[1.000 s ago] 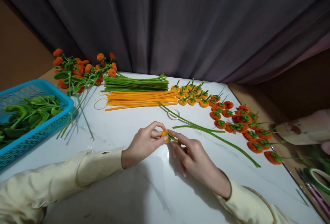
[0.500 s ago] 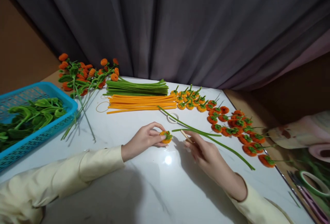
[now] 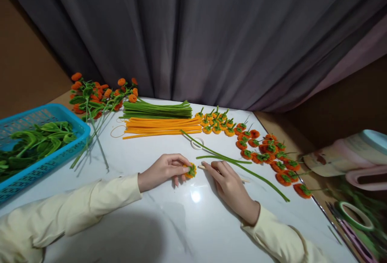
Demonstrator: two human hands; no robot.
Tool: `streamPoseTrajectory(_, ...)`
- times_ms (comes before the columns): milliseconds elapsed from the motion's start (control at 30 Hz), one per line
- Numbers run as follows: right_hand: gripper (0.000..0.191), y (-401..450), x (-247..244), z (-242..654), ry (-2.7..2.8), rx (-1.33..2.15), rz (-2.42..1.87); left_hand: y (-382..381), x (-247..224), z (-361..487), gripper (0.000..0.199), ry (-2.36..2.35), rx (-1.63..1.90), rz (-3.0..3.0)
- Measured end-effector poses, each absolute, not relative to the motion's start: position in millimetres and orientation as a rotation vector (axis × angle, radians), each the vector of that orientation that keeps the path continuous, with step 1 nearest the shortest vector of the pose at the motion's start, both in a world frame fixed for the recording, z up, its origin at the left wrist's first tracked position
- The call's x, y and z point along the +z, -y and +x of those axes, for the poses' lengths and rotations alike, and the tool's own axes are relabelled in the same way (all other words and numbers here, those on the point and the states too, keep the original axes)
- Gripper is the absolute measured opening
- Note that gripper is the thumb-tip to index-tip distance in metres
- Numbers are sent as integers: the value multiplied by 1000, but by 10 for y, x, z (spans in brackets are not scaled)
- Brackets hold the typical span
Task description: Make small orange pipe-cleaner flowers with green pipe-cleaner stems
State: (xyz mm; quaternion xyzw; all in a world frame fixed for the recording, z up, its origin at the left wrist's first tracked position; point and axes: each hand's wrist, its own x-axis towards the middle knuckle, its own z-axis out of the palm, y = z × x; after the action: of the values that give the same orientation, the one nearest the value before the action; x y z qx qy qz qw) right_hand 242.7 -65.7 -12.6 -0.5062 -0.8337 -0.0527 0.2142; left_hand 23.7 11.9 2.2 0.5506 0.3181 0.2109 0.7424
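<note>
Between the thumb and fingers of my left hand (image 3: pixel 165 171) is a small yellow-orange fuzzy flower head (image 3: pixel 192 172), its green back turned up. My right hand (image 3: pixel 231 186) is closed over a thin wooden stick (image 3: pixel 201 167), held low and nearly flat to the table. One end of the stick points at the flower head, with a small gap between them. The palm hides the stick's middle. Just beyond my right hand lie a long green pipe cleaner (image 3: pixel 266 179) and a shorter green pipe cleaner (image 3: pixel 208 157). A white ring (image 3: pixel 192 145) lies partly under the long one.
Green pipe cleaners (image 3: pixel 157 110) and orange ones (image 3: pixel 160 126) lie bundled at the back. Yellow flower heads (image 3: pixel 216 129) and red-orange flower heads (image 3: pixel 283 179) run down the right. A blue basket (image 3: pixel 60 156) of leaves stands left; tape (image 3: pixel 356 216) and a bottle (image 3: pixel 335 154) sit right.
My right hand has come down and left, bringing the stick lower and flatter. The flower head has turned in my left hand, showing more of its green back. The view has shifted slightly.
</note>
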Motion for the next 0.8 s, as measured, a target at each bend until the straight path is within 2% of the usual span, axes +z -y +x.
streamPoseTrajectory(200,27,705,-105,2376,2156,56,-1280,-91,18,243,32,-706,443,1197)
streamPoseTrajectory(367,32,782,-59,2271,2034,214,-1118,18,50,290,28,-675,427,1216)
streamPoseTrajectory(533,35,812,-86,2246,2034,191,-1046,123,45,350,28,-711,432,1280)
streamPoseTrajectory(800,30,813,-101,2260,2098,40,-1037,232,9,450,27,-847,485,1307)
